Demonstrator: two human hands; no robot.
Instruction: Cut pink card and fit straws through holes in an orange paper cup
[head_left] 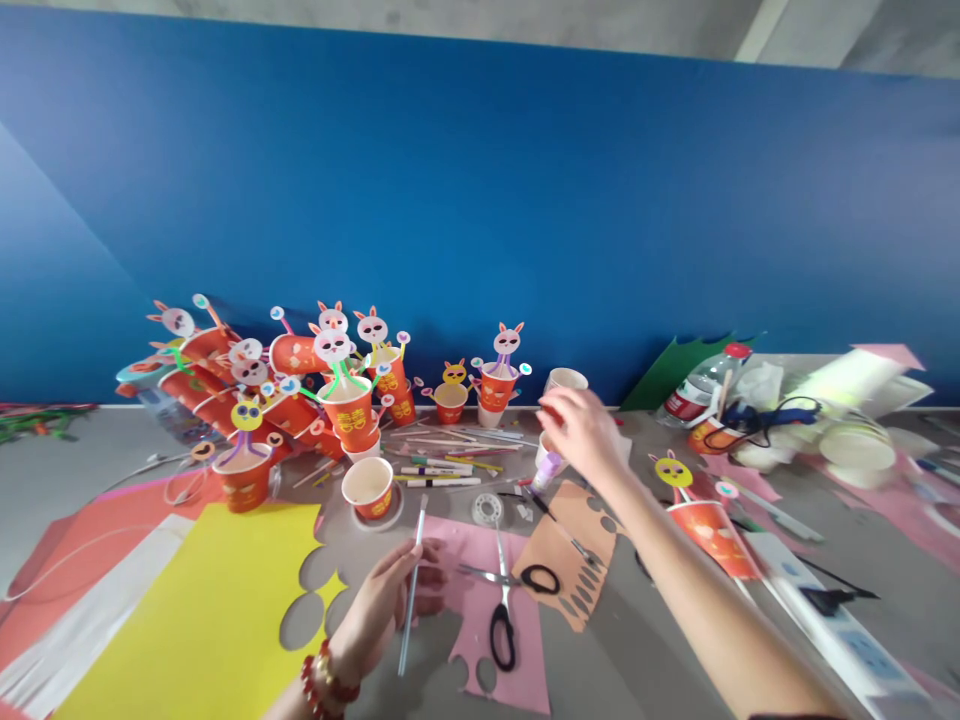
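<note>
My left hand (390, 600), with a beaded bracelet at the wrist, pinches a thin pale stick (412, 590) above the pink paper. Up at the back, my right hand (577, 425) reaches over a white cup (566, 379); its fingers are bent, and whatever they touch is too small to make out. A purple-capped glue stick (547, 470) stands just below that hand. Open black-handled scissors (501, 580) lie on the pink paper (525, 640). An orange-and-white paper cup (369, 488) stands beyond my left hand.
Decorated cups with rabbit faces (349, 405) crowd the back left. Yellow paper (195, 610) with cut holes lies at the left, orange paper (570, 540) near the middle. Pens (442, 470) lie behind. A bottle (697, 385), a tipped cup (712, 535) and a power strip (840, 630) are at the right.
</note>
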